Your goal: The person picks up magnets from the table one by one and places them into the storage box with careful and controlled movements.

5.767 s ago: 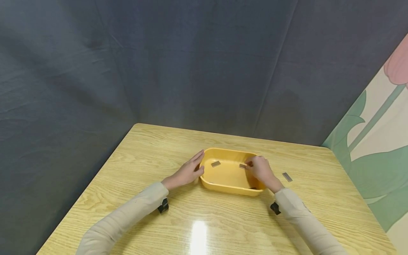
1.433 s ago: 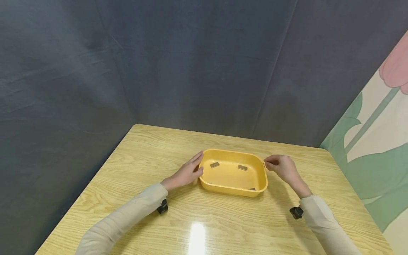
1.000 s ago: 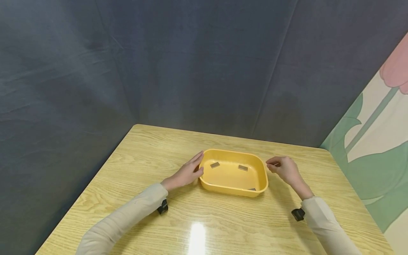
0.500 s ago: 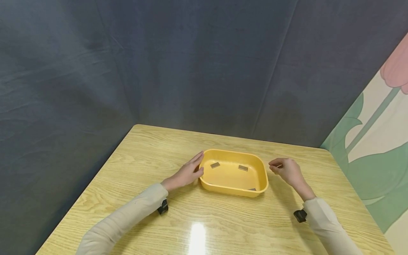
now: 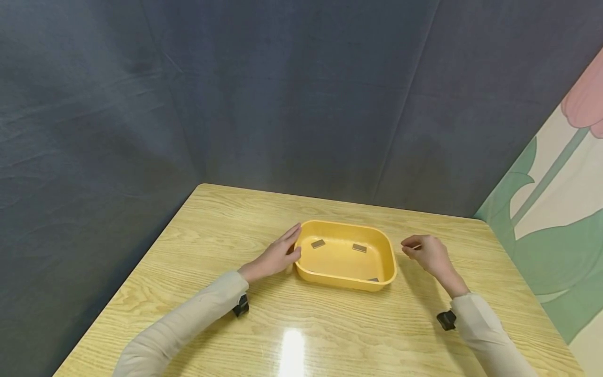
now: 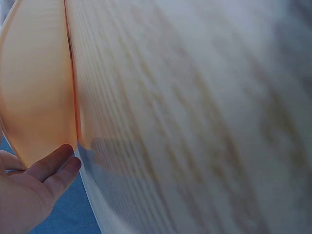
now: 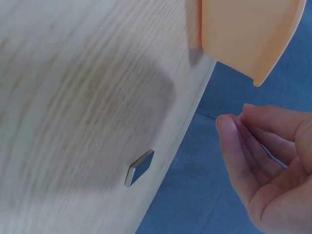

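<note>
A yellow tray (image 5: 346, 284) with a raised rim sits on the wooden table. My left hand (image 5: 278, 255) rests with fairly straight fingers against its left end; the left wrist view shows the fingertips (image 6: 68, 158) by its outer wall. Inside lie small flat rectangular pieces: one at the left (image 5: 317, 243), one towards the back right (image 5: 359, 248), and one partly hidden by the front wall (image 5: 373, 279). Right of the tray, my right hand (image 5: 427, 254) hovers with loosely bent fingers, nothing visible between them. Another such piece (image 7: 139, 168) lies on the table, hidden in the head view.
The light wood table (image 5: 226, 335) ends at a dark blue cloth (image 5: 301, 104) behind and to the left. A wall painted with a flower (image 5: 560, 251) borders the right side. Dark wrist cameras (image 5: 446, 320) hang below the sleeves.
My right hand was inside the tray at a piece; it has since left over the right rim, then drifted slowly further right and slightly nearer. My left hand and the tray stay nearly still.
</note>
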`<state>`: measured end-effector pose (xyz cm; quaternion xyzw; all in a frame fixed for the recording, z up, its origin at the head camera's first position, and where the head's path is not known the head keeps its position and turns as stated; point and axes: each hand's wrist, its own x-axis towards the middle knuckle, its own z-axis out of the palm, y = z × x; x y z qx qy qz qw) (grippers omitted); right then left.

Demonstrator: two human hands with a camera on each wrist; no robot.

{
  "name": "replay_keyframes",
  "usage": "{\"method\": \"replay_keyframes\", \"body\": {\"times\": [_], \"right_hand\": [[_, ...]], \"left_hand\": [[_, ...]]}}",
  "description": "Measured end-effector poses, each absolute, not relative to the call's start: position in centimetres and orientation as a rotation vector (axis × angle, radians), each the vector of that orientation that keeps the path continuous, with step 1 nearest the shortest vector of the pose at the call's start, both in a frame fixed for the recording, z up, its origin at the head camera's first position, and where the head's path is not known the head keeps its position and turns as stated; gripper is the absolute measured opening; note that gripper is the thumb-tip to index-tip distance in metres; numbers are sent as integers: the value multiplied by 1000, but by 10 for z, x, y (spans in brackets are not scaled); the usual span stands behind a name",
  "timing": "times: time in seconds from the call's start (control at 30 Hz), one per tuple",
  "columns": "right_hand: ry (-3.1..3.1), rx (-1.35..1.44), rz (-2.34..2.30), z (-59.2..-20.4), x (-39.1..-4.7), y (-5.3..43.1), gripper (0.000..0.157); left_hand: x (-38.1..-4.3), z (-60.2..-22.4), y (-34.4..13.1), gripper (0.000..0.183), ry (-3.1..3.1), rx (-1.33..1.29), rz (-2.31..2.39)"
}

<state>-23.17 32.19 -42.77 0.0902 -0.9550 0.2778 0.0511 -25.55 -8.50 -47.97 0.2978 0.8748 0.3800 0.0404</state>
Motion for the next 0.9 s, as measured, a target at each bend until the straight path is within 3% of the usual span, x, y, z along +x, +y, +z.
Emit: {"method": "replay_keyframes", "body": {"times": [0.9], "right_hand": [[-2932, 248, 700, -436, -223, 351, 18]], "left_hand": [[-254, -478, -84, 62, 2661, 891, 1181]]}}
